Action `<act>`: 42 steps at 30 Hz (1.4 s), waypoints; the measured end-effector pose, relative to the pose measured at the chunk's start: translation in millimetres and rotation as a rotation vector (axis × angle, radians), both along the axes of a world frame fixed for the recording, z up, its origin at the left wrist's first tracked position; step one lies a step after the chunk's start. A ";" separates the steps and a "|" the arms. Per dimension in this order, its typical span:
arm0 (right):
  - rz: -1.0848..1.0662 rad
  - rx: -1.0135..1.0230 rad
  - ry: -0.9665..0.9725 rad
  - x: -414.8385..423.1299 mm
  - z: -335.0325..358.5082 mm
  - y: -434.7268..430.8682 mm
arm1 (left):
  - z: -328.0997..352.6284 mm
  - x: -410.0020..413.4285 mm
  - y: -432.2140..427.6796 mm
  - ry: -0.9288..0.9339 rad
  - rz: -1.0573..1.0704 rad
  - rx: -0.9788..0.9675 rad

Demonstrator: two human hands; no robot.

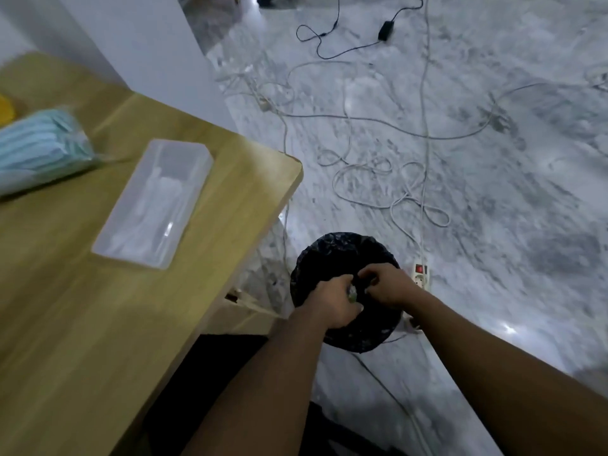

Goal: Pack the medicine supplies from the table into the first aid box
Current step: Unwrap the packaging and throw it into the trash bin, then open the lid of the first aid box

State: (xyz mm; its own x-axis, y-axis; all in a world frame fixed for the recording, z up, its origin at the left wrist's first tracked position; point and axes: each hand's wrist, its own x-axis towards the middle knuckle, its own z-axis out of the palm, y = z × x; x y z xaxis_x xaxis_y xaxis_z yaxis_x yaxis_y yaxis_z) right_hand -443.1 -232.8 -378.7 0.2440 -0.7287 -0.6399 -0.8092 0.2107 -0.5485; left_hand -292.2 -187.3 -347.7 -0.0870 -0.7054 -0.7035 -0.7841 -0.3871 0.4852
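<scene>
Grey marble floor (493, 192) w/ cables (362, 118), wood table (82, 307).

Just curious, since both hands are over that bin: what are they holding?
The left hand grips something small and greenish at its fingertips, too blurred to identify. The right hand pinches beside it, above the black-bagged round bin.

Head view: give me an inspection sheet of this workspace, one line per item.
Surface: wooden table, corner by the bin.
Job's things: clear plastic box, open; pack of blue face masks beside it.
Clutter: yellow thing at the table's left edge, unclear.
Hands: left hand and right hand together over the black-lined bin, pinching something small.
Cables: white and black cables loose across the floor; power strip.
Surroundings: marble floor, white wall.
</scene>
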 end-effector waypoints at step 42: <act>0.861 -0.674 -0.641 442.7 412.8 232.6 | 368.1 378.6 396.3 -0.680 1.174 -1.024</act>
State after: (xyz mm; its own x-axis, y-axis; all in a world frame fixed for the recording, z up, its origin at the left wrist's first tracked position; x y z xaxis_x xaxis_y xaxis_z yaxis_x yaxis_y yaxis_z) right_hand -0.4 -0.2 34.1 0.9271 -0.3150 0.2033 -0.0955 -0.7229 -0.6844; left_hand 86.4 209.0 20.4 0.8763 -0.3204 0.3598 -0.4807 -0.6320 0.6079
